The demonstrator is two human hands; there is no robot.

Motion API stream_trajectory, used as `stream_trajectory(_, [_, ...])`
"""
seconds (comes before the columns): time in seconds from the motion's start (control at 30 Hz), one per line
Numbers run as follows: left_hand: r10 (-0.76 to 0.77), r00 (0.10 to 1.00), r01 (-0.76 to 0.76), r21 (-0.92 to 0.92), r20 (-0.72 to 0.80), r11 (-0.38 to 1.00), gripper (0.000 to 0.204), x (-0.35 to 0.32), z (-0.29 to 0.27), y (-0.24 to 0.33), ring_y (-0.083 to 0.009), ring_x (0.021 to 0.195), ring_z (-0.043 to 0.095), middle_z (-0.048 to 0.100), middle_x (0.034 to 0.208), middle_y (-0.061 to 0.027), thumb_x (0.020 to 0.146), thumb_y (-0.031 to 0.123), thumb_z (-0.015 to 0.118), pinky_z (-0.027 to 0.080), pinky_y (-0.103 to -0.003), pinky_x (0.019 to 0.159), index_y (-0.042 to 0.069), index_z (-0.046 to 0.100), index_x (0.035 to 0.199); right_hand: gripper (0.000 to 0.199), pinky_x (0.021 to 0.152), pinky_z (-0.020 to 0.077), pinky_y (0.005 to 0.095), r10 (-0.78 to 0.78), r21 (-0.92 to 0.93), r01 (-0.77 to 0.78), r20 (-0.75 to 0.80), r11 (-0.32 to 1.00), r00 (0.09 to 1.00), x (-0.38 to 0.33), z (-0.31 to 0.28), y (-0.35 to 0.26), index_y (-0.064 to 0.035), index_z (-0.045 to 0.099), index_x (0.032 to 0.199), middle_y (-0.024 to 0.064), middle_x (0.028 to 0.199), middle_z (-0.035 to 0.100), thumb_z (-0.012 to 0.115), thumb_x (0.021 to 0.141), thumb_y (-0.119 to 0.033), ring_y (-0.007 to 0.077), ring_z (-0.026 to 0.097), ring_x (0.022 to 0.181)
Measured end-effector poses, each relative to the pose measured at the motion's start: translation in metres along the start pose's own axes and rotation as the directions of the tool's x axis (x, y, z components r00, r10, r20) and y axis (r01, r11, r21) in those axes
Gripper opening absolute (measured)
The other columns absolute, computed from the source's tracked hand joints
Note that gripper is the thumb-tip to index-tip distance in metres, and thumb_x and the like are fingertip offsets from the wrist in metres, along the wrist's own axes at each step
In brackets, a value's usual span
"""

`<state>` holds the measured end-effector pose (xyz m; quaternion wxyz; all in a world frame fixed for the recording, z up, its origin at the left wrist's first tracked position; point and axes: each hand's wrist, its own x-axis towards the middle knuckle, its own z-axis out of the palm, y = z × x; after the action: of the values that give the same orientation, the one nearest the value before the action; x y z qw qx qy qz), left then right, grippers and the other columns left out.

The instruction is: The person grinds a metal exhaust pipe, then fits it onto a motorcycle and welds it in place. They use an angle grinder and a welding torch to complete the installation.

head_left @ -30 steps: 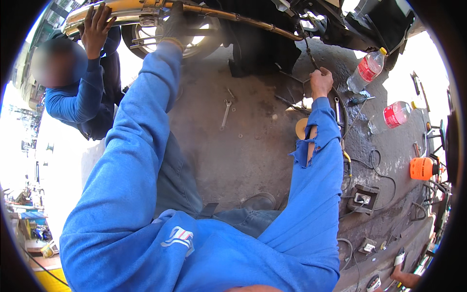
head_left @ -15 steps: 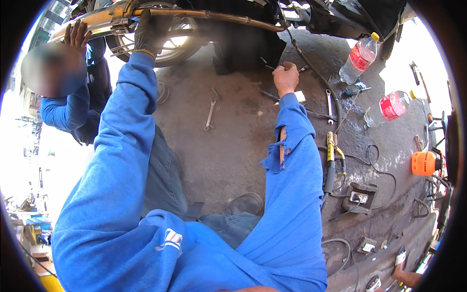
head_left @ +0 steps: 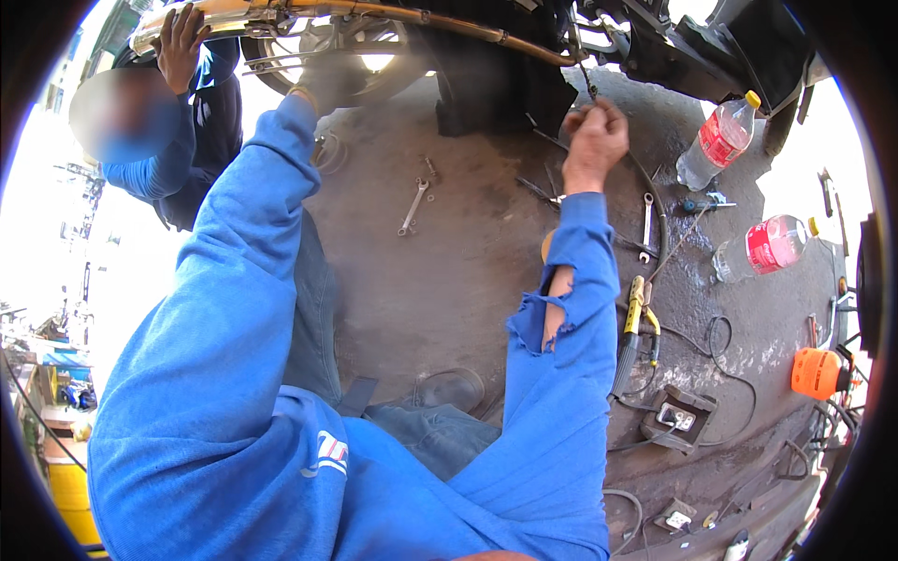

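My left hand (head_left: 332,82), in a dark work glove, is smeared by motion. It is in front of a spoked motorcycle wheel (head_left: 383,65), below a long orange-tinted metal tube (head_left: 449,22); its fingers cannot be made out. My bare right hand (head_left: 597,140) is raised with its fingers curled closed. A dark cable (head_left: 590,82) comes down to these fingertips and continues beyond the hand along the floor. What the fingers hold is hidden. A thin rod (head_left: 547,137) shows just left of this hand; whether they touch, I cannot tell.
A co-worker's hand (head_left: 178,49) rests on the tube at left. Wrenches (head_left: 412,208), a yellow-and-black electrode holder (head_left: 633,313), a socket box (head_left: 678,416), two red-labelled bottles (head_left: 718,142) and an orange container (head_left: 816,373) lie or stand on the floor. Dark bodywork (head_left: 692,56) overhangs at upper right.
My left hand has let go of the tube and dropped below it. My right hand has moved up and right, to the dark cable. The whole view has shifted slightly.
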<state>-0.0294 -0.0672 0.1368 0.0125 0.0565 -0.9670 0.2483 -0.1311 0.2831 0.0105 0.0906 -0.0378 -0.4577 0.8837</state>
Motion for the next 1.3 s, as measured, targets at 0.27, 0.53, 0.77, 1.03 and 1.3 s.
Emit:
stream_trajectory(0.27, [0.143,0.958,0.026,-0.571,0.248,0.820,0.042,-0.043,-0.013,0.001,-0.0165,0.099,0.069,0.066,0.116,-0.0087,0.098,0.022,0.061,0.060,-0.032,0.083,0.002,0.057,0.135,0.036,0.081,0.0524,0.0390,-0.693,0.760,-0.043,0.613,0.648,0.379,-0.079,-0.093,-0.252,-0.0034,0.063,0.116,0.0063,0.103,0.064,0.070,0.089,-0.026,0.0192,0.061,0.086])
stream_trajectory(0.53, [0.109,0.955,0.137,-0.735,0.276,0.665,0.042,-0.083,0.019,-0.002,-0.0153,0.093,0.069,0.067,0.110,-0.0090,0.100,0.033,0.060,0.057,-0.031,0.079,0.001,0.060,0.129,0.043,0.088,0.0449,0.0385,-0.632,0.446,0.449,0.587,0.774,0.507,-0.181,-0.153,-0.276,-0.0115,0.069,0.114,-0.0003,0.117,0.064,0.076,0.079,-0.035,0.0168,0.059,0.104])
stream_trajectory(0.77, [0.120,0.931,0.219,-0.793,0.344,0.569,0.044,-0.101,-0.007,-0.003,-0.0162,0.096,0.068,0.066,0.111,-0.0088,0.101,0.035,0.059,0.058,-0.031,0.083,0.002,0.058,0.131,0.028,0.080,0.0464,0.0382,-0.331,0.187,0.276,0.623,0.943,0.709,-0.240,-0.119,-0.284,-0.0141,0.069,0.119,-0.0058,0.128,0.063,0.067,0.091,-0.013,0.0101,0.061,0.102])
stream_trajectory(1.03, [0.135,0.924,0.226,-0.797,0.358,0.560,0.048,-0.114,-0.008,-0.021,-0.0179,0.100,0.067,0.065,0.115,-0.0102,0.101,0.036,0.059,0.057,-0.032,0.086,0.002,0.055,0.134,0.046,0.084,0.0499,0.0512,-0.542,0.498,0.219,0.733,0.839,0.412,-0.193,-0.116,-0.255,-0.0174,0.046,0.147,-0.0002,0.155,0.037,0.057,0.103,-0.024,0.0158,0.063,0.110])
stream_trajectory(1.3, [0.148,0.920,0.223,-0.797,0.362,0.561,0.051,-0.118,-0.008,-0.020,-0.0196,0.104,0.066,0.063,0.119,-0.0117,0.101,0.038,0.059,0.056,-0.033,0.089,0.002,0.051,0.137,0.050,0.091,0.0444,0.0623,-0.524,0.550,-0.062,0.819,0.833,0.236,-0.193,-0.075,-0.246,-0.0226,0.041,0.153,0.0006,0.160,0.032,0.055,0.105,-0.026,0.0252,0.058,0.124])
